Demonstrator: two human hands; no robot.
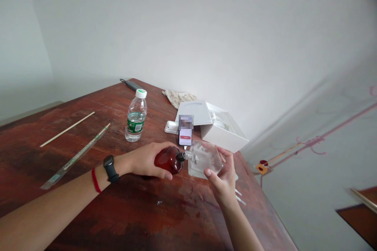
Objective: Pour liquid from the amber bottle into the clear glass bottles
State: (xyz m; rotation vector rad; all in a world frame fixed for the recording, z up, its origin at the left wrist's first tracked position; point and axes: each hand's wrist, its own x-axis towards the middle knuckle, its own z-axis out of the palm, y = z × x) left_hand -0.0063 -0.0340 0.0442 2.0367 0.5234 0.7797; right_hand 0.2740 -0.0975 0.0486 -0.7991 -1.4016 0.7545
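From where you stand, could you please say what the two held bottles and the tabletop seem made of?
Red bottle: glossy glass or plastic, by its highlights; unclear which. Square clear bottle: smooth, probably glass, by its transparent, angular body. Tabletop: apparently varnished wood, given reddish-brown streaks and sheen.

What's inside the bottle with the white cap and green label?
Clear liquid sits in the lower part of the bottle. The green label hides whatever is right behind it.
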